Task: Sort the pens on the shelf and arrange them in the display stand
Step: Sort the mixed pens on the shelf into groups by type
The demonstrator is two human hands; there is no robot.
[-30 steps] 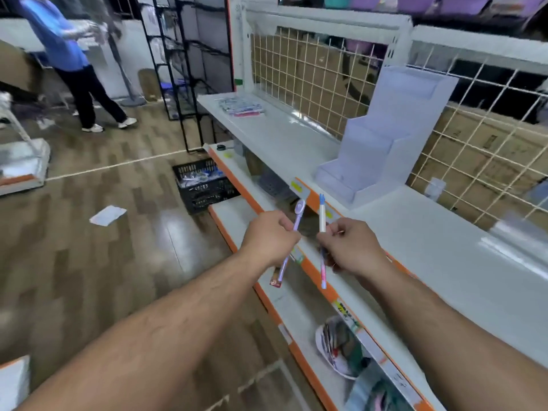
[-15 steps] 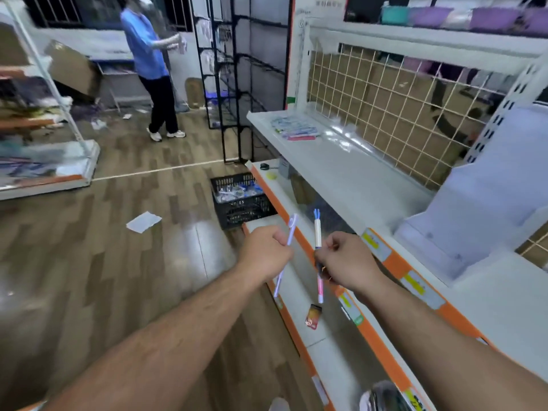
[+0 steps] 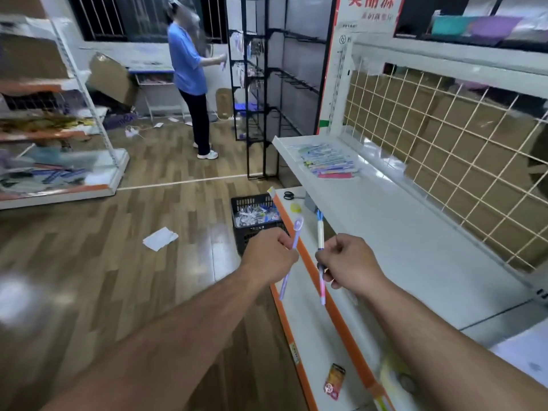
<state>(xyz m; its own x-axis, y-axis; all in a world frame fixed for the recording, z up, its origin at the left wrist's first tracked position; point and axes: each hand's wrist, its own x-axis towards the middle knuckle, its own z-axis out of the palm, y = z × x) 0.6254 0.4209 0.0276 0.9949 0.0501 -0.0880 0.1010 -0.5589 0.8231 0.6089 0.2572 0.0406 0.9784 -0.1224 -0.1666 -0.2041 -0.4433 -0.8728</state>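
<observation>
Head view: two hands, each holding a pen, at frame centre.
Left hand grips a purple pen; right hand pinches a white-and-pink pen upright. More pens lie on the white shelf, upper right of centre.

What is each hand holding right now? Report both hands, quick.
Left hand: closed around a purple pen.
Right hand: closed around a white pen with a blue cap.
</observation>
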